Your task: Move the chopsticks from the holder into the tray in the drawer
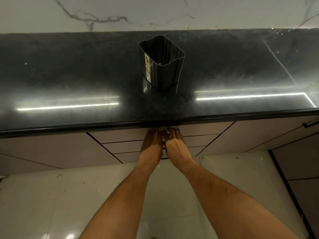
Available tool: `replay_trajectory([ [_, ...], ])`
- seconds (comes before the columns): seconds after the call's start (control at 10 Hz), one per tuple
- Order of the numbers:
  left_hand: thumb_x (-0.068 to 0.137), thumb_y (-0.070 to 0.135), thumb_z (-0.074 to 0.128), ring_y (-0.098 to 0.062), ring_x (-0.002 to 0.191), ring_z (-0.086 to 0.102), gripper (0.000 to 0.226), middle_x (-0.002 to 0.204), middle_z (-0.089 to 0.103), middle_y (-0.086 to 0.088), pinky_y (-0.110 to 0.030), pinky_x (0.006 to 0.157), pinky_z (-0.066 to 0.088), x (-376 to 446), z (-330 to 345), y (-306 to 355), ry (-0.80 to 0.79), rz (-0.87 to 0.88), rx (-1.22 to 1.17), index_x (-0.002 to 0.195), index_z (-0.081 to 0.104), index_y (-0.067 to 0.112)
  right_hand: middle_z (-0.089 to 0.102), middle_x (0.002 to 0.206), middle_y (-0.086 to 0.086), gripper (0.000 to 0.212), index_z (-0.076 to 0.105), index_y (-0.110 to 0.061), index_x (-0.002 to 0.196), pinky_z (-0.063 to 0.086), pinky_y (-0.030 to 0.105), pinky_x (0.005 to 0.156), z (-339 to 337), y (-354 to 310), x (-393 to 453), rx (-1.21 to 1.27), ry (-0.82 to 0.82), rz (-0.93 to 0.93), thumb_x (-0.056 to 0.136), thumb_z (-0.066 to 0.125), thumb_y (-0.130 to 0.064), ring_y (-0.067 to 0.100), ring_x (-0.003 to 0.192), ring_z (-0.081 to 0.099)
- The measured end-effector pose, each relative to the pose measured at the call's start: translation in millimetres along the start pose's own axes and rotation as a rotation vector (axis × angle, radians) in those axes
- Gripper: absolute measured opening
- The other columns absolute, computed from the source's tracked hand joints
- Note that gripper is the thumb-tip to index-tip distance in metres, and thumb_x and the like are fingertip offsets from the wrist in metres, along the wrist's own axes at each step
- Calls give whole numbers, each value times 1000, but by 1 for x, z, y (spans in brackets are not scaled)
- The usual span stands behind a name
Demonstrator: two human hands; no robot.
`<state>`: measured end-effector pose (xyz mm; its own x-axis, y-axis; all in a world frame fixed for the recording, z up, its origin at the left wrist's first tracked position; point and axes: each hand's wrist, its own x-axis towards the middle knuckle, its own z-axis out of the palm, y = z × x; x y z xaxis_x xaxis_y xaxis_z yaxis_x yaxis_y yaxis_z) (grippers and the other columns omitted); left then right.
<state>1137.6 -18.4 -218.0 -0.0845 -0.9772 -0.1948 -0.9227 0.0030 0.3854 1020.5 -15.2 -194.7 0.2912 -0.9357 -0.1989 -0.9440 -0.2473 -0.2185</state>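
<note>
I see both flat hands, left [151, 144] and right [174, 144], pressing the pale drawer front [120, 136]; the dark ribbed plastic holder [164, 66] has an unreadable label.

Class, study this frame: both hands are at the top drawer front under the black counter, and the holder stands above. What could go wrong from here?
1. Fingertips of the left hand and right hand sit tucked under the counter edge at the top drawer; they could be pinched there or lose their hold.
2. The holder looks empty and the drawer is shut, so whether the chopsticks reached the tray cannot be checked.
</note>
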Motion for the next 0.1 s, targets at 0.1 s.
replay_trajectory([
  [0.1, 94, 22, 62, -28, 135, 52, 54, 145, 52, -15, -39, 119, 37, -36, 10, -16, 90, 158, 184, 144, 47, 9, 49, 143, 20, 52, 46, -6, 141, 47, 44, 109, 0, -4, -22, -52, 151, -26, 95, 65, -21, 35, 132, 50],
])
